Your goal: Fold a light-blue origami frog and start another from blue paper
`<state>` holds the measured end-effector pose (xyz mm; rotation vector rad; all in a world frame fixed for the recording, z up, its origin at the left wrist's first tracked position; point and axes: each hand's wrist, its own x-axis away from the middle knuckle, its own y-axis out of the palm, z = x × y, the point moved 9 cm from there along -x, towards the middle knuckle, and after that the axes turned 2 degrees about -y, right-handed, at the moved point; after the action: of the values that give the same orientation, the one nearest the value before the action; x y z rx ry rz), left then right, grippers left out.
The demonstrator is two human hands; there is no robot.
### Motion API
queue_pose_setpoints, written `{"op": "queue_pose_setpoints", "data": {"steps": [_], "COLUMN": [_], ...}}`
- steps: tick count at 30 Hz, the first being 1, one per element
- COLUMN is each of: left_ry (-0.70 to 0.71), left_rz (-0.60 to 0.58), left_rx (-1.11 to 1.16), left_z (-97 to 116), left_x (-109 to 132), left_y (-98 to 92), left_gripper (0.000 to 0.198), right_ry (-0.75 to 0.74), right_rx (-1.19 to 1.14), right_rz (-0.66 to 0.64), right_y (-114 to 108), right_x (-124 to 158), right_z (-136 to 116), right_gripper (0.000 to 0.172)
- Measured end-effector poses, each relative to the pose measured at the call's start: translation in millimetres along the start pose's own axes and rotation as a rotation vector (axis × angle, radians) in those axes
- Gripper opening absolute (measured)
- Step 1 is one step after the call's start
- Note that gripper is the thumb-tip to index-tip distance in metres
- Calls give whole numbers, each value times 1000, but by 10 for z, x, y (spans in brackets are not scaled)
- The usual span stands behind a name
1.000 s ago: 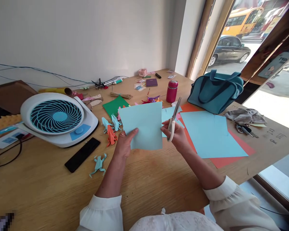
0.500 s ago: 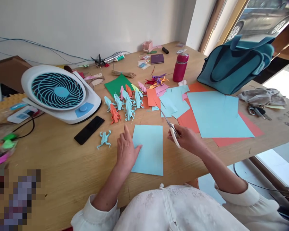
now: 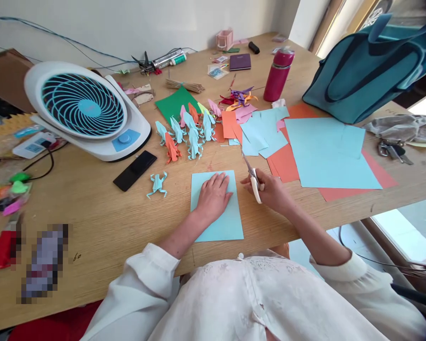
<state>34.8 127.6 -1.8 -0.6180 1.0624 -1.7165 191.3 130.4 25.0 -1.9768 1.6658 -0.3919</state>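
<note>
A light blue sheet of paper (image 3: 224, 225) lies flat on the wooden table (image 3: 102, 222) right in front of me. My left hand (image 3: 213, 195) rests on it, palm down with fingers stretched flat. Just to the right, my right hand (image 3: 271, 190) is closed around white-handled scissors (image 3: 252, 177), blades pointing away up and to the left. A single blue paper frog (image 3: 157, 183) sits left of the sheet. A cluster of several blue, orange and pink paper frogs (image 3: 189, 132) stands farther back.
A white and blue fan (image 3: 83, 109) and a black phone (image 3: 135, 170) are at the left. Blue sheets over red sheets (image 3: 328, 156) lie at the right, with a teal bag (image 3: 369, 71), keys (image 3: 392, 151) and a red bottle (image 3: 277, 76) behind. Green paper (image 3: 175, 102) lies at the back.
The blue sheet went from held up in both hands to lying flat on the table. My left hand moved onto it, and the scissors came down beside it.
</note>
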Motion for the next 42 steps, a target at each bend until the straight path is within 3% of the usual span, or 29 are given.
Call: {"op": "queue_pose_setpoints", "data": {"steps": [4, 8, 15, 25, 33, 37, 39, 42], "left_ry": [4, 75, 232, 335, 481, 596, 485, 58], "left_rz": [55, 41, -203, -259, -284, -309, -232, 40], "left_rx": [4, 45, -36, -343, -230, -35, 60, 53], "left_z": [35, 95, 348, 478, 565, 626, 526, 90], "left_x": [-73, 59, 513, 809, 1153, 1316, 1221, 932], "left_y": [-28, -27, 225, 307, 372, 290, 114, -280], "left_gripper": [43, 37, 56, 64, 72, 50, 39, 32], "right_ry": [-69, -214, -255, -290, -287, -279, -273, -255], "right_rx": [37, 232, 304, 351, 373, 366, 364, 346], "right_rz": [-49, -45, -44, -44, -44, -52, -47, -39], "right_y": [151, 322, 413, 423, 429, 435, 431, 414], "right_x": [-334, -499, -491, -473, -468, -467, -465, -451], "right_z": [-21, -13, 69, 75, 105, 106, 94, 67], "right_gripper": [13, 9, 10, 14, 18, 18, 16, 14]}}
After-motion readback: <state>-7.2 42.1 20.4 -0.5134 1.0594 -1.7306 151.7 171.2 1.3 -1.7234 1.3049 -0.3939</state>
